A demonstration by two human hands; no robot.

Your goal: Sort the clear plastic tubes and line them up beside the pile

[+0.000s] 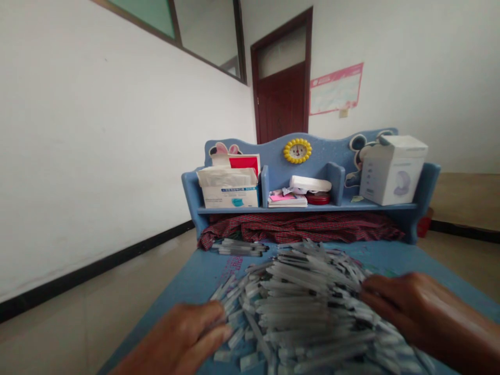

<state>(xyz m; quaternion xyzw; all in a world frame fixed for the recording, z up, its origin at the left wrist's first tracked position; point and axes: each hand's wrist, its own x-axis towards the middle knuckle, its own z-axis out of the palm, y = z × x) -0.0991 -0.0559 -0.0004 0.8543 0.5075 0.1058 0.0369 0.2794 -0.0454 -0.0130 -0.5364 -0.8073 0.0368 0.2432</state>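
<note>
Blue-painted wooden worktop [195,278]: heap of translucent, slim plastic pens [304,307] mid-surface, reaching toward back edge. Left hand [183,333] on left-edge side, right hand [410,302] on right-edge side; blurred, grips cannot be told.

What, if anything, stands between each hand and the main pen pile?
Right hand: nothing visible; it's at the right edge of the pen pile. Left hand: short translucent pieces lie on the table between it and the pile.
</note>
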